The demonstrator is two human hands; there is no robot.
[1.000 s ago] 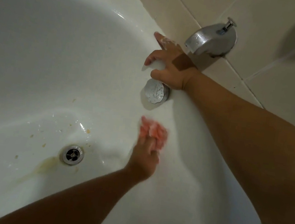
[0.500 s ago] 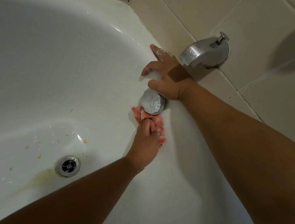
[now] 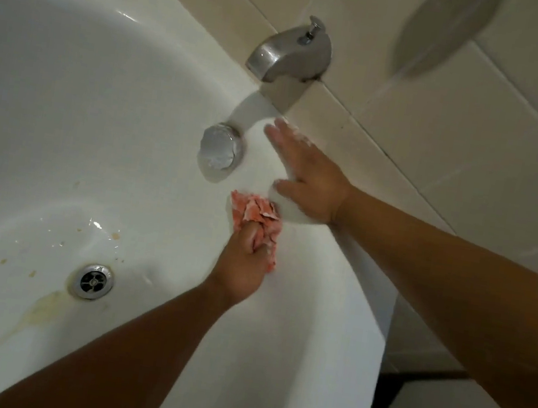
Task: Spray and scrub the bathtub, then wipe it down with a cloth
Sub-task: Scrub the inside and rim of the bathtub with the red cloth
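The white bathtub point(image 3: 66, 113) fills the left of the head view. My left hand point(image 3: 241, 265) grips a crumpled pink cloth point(image 3: 255, 214) and presses it against the tub's inner wall, just below and to the right of the round chrome overflow cap point(image 3: 221, 147). My right hand point(image 3: 309, 178) lies flat on the tub rim with straight, soapy fingers, to the right of the cap and below the chrome spout point(image 3: 290, 53). It holds nothing.
The chrome drain point(image 3: 93, 281) sits in the tub floor, with yellowish stains point(image 3: 41, 310) and brown specks around it. Beige wall tiles point(image 3: 443, 131) back the rim. The tub's outer edge drops to a dark floor point(image 3: 406, 396) at right.
My left hand has slid the cloth from right under the overflow cap to its lower right. My right hand has moved right along the rim, off the cap, and flattened. The view has shifted.
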